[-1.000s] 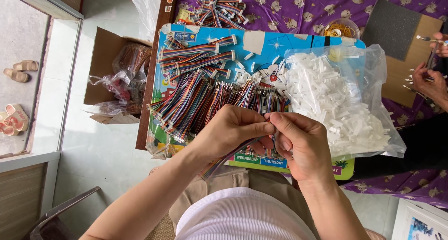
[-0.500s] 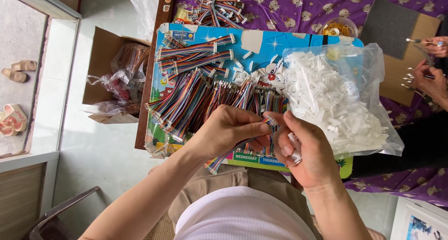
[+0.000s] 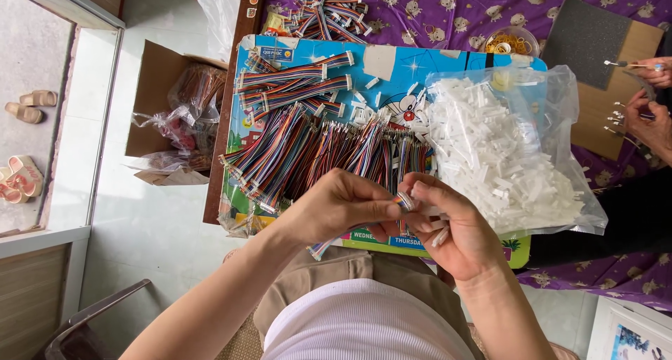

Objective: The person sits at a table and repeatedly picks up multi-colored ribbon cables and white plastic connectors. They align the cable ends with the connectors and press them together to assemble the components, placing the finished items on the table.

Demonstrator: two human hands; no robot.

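Drawn closer together since a moment ago, left hand (image 3: 336, 207) pinches the rainbow ribbon cable (image 3: 329, 242), its length trailing down-left, tip touching white connectors (image 3: 435, 227) clasped by right hand (image 3: 458, 230).

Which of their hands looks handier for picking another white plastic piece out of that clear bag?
Probably the right hand: it is beside the clear bag of white connectors and already holds a few. The left hand pinches the rainbow ribbon cable and lies farther from the bag.
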